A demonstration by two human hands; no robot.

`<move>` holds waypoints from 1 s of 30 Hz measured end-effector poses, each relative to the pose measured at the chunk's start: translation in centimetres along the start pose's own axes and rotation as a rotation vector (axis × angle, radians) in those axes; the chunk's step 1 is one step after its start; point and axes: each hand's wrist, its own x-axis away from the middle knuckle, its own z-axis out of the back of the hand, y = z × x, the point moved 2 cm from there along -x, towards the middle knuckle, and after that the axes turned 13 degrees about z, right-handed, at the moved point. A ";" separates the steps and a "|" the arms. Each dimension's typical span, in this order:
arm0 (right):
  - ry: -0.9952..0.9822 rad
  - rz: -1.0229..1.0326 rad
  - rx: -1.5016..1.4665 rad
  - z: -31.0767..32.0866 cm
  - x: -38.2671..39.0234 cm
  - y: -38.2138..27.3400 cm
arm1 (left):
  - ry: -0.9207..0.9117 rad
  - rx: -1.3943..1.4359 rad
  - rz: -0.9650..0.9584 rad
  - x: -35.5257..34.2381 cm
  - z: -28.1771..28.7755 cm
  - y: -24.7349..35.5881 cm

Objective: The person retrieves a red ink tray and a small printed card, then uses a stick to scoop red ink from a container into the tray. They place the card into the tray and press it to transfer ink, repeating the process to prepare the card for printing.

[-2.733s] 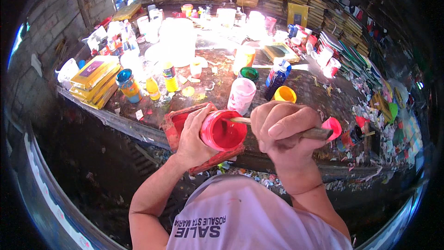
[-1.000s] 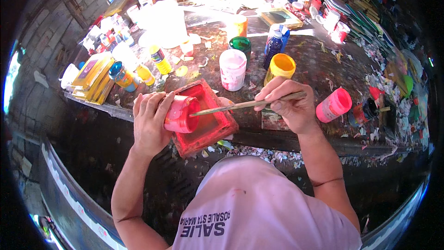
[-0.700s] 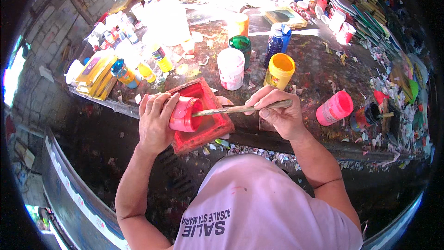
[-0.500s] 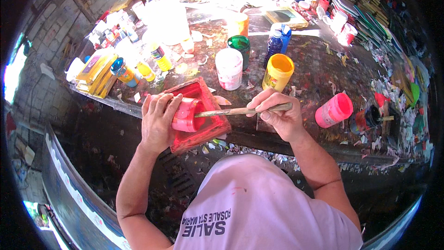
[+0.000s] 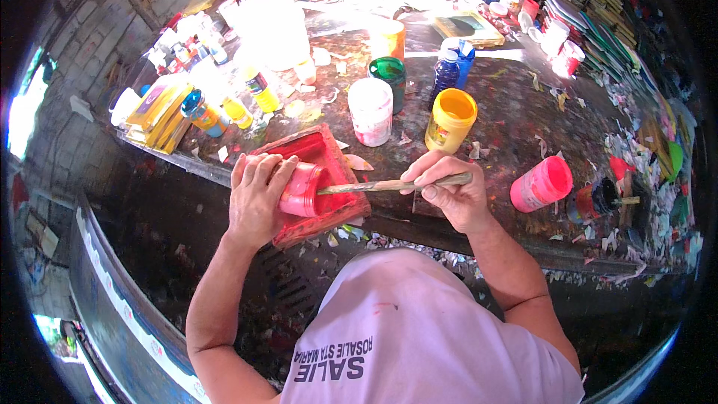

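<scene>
My left hand (image 5: 258,193) is wrapped round a red paint jar (image 5: 301,191), tipped on its side with its mouth facing right. The jar lies over a wooden tray (image 5: 335,151) smeared with red paint, at the table's near edge. Between the thumb and fingers of my right hand (image 5: 449,185) is a wooden stick (image 5: 378,186). Its left end reaches into the jar's mouth, so the tip is hidden. Just beyond my right hand stands an open yellow paint jar (image 5: 451,123), with a white jar (image 5: 370,112) to its left.
An open pink jar (image 5: 540,183) and a dark jar (image 5: 591,198) with a stick stand at the right. Behind are a green jar (image 5: 387,82) and a blue bottle (image 5: 443,75). Yellow frames (image 5: 157,116) are stacked at the left. Paper scraps litter the right edge.
The stick and my right hand have shifted very slightly, and the red jar has turned a little. Both hands keep their hold.
</scene>
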 end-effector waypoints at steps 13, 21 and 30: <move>-0.090 -0.022 -0.124 -3.1 -1.2 2.1 | -0.010 -0.140 0.086 3.5 4.2 -2.4; -0.116 0.091 -0.083 -5.0 -2.2 3.1 | 0.016 -0.167 0.119 4.4 5.3 -3.4; 0.010 0.095 -0.015 -0.9 -2.8 -1.6 | 0.044 -0.038 0.190 3.5 3.0 -2.3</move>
